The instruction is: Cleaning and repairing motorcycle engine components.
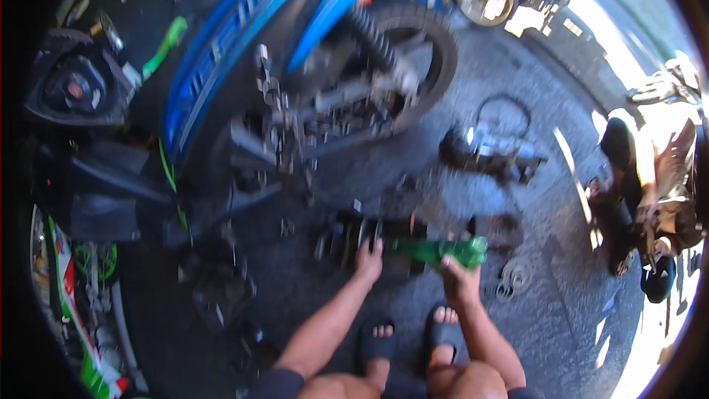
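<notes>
My right hand [461, 282] is closed round a green bottle [467, 251], which lies sideways above the dark floor with its rounded end to the right. Left of it, my left hand [368, 262] has its fingers and thumb bent at the edge of a dark holder with metal pieces [337, 242]. Blur hides exactly what those fingers grip. A dark block-like part sits under the bottle, partly covered by it. My sandalled feet [381, 332] are just below both hands.
A blue motorcycle [325, 96] stands ahead with its rear wheel [436, 59] showing. An engine-like part [491, 151] lies right of it, and metal rings [515, 279] lie near my right hand. Another person [653, 170] is at the right. Dark body panels [103, 196] stand left.
</notes>
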The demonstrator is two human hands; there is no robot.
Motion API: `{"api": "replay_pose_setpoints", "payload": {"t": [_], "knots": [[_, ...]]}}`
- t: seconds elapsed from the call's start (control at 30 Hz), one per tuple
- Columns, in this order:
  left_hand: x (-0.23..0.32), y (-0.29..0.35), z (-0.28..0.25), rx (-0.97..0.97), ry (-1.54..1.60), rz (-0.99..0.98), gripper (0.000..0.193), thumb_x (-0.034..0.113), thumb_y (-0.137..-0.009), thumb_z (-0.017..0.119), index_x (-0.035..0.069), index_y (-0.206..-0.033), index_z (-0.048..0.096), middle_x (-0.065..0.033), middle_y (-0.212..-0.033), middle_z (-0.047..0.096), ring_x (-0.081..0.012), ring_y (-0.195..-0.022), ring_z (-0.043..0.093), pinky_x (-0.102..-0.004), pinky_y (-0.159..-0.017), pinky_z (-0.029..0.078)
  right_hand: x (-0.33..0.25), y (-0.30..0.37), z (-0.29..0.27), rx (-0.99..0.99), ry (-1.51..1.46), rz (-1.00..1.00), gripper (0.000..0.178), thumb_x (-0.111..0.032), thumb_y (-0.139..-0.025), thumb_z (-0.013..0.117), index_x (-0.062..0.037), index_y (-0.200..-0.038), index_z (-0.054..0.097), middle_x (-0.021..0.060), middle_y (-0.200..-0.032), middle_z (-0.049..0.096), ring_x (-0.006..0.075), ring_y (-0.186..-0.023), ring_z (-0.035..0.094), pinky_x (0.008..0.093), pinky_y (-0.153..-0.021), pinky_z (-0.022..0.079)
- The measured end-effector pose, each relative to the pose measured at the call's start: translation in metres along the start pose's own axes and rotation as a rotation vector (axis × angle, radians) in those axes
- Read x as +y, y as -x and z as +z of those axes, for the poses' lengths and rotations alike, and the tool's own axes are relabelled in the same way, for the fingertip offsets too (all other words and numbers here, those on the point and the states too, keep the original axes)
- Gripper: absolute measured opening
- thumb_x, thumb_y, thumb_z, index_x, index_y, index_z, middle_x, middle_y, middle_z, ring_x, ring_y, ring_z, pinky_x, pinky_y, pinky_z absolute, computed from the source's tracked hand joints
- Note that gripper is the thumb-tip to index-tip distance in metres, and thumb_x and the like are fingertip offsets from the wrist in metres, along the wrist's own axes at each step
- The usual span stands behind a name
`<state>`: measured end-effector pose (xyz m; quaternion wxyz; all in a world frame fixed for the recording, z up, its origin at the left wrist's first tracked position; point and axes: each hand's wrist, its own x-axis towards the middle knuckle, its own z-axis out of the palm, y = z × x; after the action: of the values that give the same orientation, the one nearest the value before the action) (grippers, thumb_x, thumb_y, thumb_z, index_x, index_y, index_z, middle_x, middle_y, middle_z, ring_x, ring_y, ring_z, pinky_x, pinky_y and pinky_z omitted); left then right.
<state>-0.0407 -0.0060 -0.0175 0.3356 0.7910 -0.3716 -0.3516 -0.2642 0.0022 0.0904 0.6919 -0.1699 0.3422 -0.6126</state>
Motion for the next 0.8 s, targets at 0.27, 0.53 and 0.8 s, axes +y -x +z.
{"api": "replay_pose_setpoints", "payload": {"t": [0.27,0.53,0.8], "knots": [[0.003,-0.031,-0.064,-0.125,0.457,-0.373,0.057,0.053,-0.101,0.043,0.005,-0.125,0.061,-0.0086,-0.112,0.069,-0.0204,-0.097,0.067,-0.0347,-0.080,0.052,0.008,0.000,0.016,-0.109,0.394,-0.072,0.063,-0.002,-0.071,0.085,-0.0008,-0.123,0.050,0.0142,-0.127,0.060,0.0208,-0.112,0.060,0.0355,-0.097,0.050],[-0.010,-0.028,-0.074,-0.219,0.641,-0.405,0.057,0.050,-0.106,0.023,0.011,-0.143,0.043,-0.0106,-0.135,0.057,-0.0269,-0.122,0.058,-0.0487,-0.098,0.052,0.014,0.002,0.020,-0.239,0.692,-0.205,0.056,-0.009,-0.068,0.090,-0.0014,-0.115,0.060,0.0112,-0.121,0.063,0.0188,-0.109,0.061,0.0334,-0.094,0.050],[-0.019,-0.022,-0.069,-0.199,0.660,-0.366,0.057,0.048,-0.106,0.024,0.009,-0.145,0.041,-0.0122,-0.136,0.056,-0.0269,-0.123,0.057,-0.0495,-0.098,0.052,0.041,-0.014,0.015,-0.020,-0.054,0.129,0.050,-0.011,-0.082,0.077,-0.0052,-0.124,0.050,0.0113,-0.116,0.063,0.0252,-0.105,0.064,0.0444,-0.080,0.061]]}}
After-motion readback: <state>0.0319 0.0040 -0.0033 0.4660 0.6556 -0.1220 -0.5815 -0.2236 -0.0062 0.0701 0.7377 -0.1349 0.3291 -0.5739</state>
